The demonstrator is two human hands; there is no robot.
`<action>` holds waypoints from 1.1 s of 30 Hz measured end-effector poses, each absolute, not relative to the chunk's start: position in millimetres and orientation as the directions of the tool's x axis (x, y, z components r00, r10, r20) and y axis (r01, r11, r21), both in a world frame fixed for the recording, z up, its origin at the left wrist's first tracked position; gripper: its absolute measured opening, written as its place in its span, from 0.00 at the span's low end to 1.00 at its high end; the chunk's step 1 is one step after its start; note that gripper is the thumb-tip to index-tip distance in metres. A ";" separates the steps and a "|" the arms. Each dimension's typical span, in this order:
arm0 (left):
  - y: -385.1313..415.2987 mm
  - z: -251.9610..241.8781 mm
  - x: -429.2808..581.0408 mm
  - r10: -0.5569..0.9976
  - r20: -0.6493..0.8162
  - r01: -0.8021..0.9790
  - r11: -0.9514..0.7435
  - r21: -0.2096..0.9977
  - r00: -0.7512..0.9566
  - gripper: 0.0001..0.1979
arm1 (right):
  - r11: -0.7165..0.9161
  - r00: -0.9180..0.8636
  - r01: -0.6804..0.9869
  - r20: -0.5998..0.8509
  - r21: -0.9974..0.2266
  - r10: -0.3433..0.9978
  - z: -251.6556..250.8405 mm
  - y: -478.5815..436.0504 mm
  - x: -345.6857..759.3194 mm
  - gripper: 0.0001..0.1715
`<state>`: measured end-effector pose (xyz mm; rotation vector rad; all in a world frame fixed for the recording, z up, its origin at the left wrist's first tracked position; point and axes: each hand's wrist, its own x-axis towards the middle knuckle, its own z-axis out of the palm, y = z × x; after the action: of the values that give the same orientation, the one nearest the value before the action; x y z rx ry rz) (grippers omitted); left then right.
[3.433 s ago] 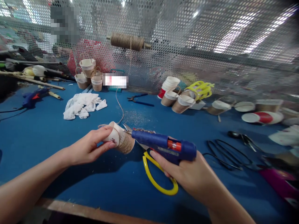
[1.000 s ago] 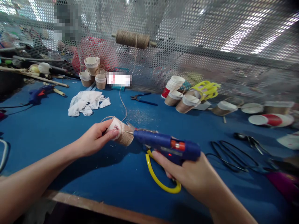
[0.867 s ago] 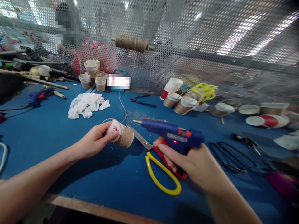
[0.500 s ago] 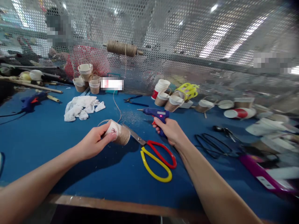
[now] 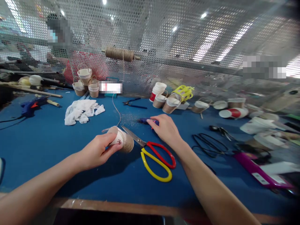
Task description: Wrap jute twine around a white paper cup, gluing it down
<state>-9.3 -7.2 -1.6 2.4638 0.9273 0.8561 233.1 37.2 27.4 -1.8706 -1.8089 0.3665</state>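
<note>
My left hand [image 5: 99,151] is closed around a small paper cup [image 5: 127,143], tipped on its side. The cup's lower part is wound with brown twine, and a white printed band covers the part near my fingers. My right hand [image 5: 165,129] grips a blue hot glue gun [image 5: 142,120] from above; its nozzle points left and my hand hides most of its body. Between my hands, scissors [image 5: 137,139] with one red and one yellow handle lie on the blue table. A strand of twine [image 5: 117,109] runs across the table towards the cup.
Twine-wrapped cups [image 5: 93,89] stand at the back left beside white cloth [image 5: 81,111]. Pliers [image 5: 134,104] and more cups [image 5: 172,104] lie farther back. A second glue gun [image 5: 30,106] is at left, a purple power strip [image 5: 255,170] at right. Perforated metal mesh [image 5: 150,37] closes off the back.
The glue gun has turned over and dropped lower, my right hand now covering it from above. My left hand has moved the cup slightly right and down. The scissors stay put.
</note>
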 end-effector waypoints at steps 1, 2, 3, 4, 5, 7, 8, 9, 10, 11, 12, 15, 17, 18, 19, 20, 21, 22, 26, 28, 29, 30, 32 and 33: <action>-7.9 -1.6 -8.9 0.670 0.415 0.458 -0.733 0.503 0.616 0.11 | 0.102 -0.014 0.835 0.165 -0.541 0.986 35.9 30.1 223.2 0.12; -8.6 -1.7 -8.5 0.650 0.423 0.449 -0.751 0.484 0.632 0.11 | 0.213 -0.143 0.800 0.166 -0.561 0.976 44.3 23.3 212.5 0.13; -9.3 -1.8 -8.0 0.629 0.434 0.437 -0.770 0.465 0.646 0.11 | 0.384 -0.332 0.713 0.199 -0.587 0.922 52.0 17.5 201.5 0.14; -10.0 -2.1 -7.5 0.609 0.445 0.422 -0.786 0.452 0.657 0.10 | 0.493 -0.471 0.637 0.206 -0.593 0.858 58.5 12.9 191.0 0.15; -10.5 -2.4 -7.1 0.588 0.457 0.402 -0.801 0.444 0.667 0.09 | 0.546 -0.545 0.600 0.201 -0.584 0.814 63.6 9.9 181.4 0.17; -11.4 -2.8 -6.8 0.551 0.483 0.355 -0.824 0.441 0.681 0.06 | 0.572 -0.649 0.572 0.103 -0.587 0.754 69.1 7.9 166.9 0.17; -11.8 -2.7 -6.9 0.542 0.486 0.338 -0.828 0.447 0.685 0.05 | 0.560 -0.669 0.569 0.057 -0.602 0.741 70.0 8.3 162.4 0.15; -12.1 -2.3 -7.2 0.547 0.477 0.334 -0.822 0.461 0.688 0.05 | 0.540 -0.677 0.559 0.029 -0.629 0.735 70.1 9.1 159.8 0.11; -12.5 -1.5 -7.7 0.566 0.454 0.343 -0.805 0.484 0.688 0.05 | 0.514 -0.673 0.538 0.027 -0.668 0.739 69.6 9.8 159.0 0.09; -12.9 -0.4 -8.3 0.599 0.418 0.363 -0.775 0.518 0.683 0.07 | 0.483 -0.656 0.502 0.048 -0.717 0.753 68.9 10.1 159.6 0.08; -13.2 1.0 -9.0 0.642 0.370 0.386 -0.729 0.566 0.671 0.09 | 0.442 -0.625 0.458 0.075 -0.772 0.777 68.0 9.9 161.5 0.08; -13.5 4.6 -10.7 0.751 0.246 0.351 -0.538 0.766 0.613 0.12 | 0.310 -0.473 0.332 0.127 -0.891 0.872 64.5 6.3 170.7 0.07; -13.2 5.7 -10.9 0.789 0.204 0.253 -0.412 0.875 0.580 0.12 | 0.260 -0.362 0.280 0.149 -0.924 0.920 61.7 2.7 176.8 0.08; -13.1 5.8 -10.7 0.799 0.191 0.205 -0.364 0.909 0.570 0.12 | 0.251 -0.321 0.260 0.162 -0.933 0.933 60.3 1.0 179.1 0.09; -13.1 5.7 -10.3 0.805 0.181 0.169 -0.327 0.930 0.565 0.13 | 0.244 -0.292 0.241 0.170 -0.939 0.941 59.1 -0.7 180.9 0.09; -13.3 5.5 -9.8 0.808 0.170 0.146 -0.300 0.943 0.564 0.13 | 0.240 -0.273 0.222 0.176 -0.945 0.946 58.0 -2.2 182.0 0.09; -13.7 5.5 -9.3 0.808 0.161 0.131 -0.281 0.951 0.566 0.13 | 0.239 -0.261 0.208 0.181 -0.948 0.948 57.0 -3.5 182.6 0.08; -14.3 5.7 -8.8 0.807 0.155 0.119 -0.268 0.956 0.570 0.13 | 0.240 -0.251 0.202 0.187 -0.949 0.950 56.1 -4.6 182.9 0.08; -17.9 7.9 -8.3 0.790 0.159 0.072 -0.248 0.966 0.592 0.11 | 0.241 -0.210 0.228 0.194 -0.943 0.958 51.6 -6.7 182.5 0.08; -19.0 9.1 -8.6 0.783 0.171 0.058 -0.255 0.965 0.598 0.08 | 0.231 -0.196 0.243 0.185 -0.942 0.963 48.1 -6.6 182.7 0.09; -19.2 9.6 -8.7 0.780 0.176 0.056 -0.260 0.964 0.600 0.07 | 0.227 -0.192 0.247 0.182 -0.942 0.964 46.1 -6.3 183.0 0.09; -19.1 9.9 -8.7 0.779 0.176 0.058 -0.262 0.963 0.601 0.07 | 0.223 -0.190 0.251 0.178 -0.942 0.965 44.0 -5.9 183.2 0.09; -18.7 10.2 -8.5 0.777 0.172 0.063 -0.262 0.963 0.605 0.06 | 0.219 -0.188 0.256 0.173 -0.941 0.967 39.9 -5.0 183.6 0.10; -18.6 10.1 -8.5 0.777 0.170 0.064 -0.260 0.963 0.606 0.06 | 0.217 -0.186 0.258 0.172 -0.942 0.967 38.0 -4.6 183.6 0.10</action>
<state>-8.5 -18.6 10.1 1.7161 0.6959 0.7968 183.6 -4.6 38.0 -1.1745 -1.6230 1.0283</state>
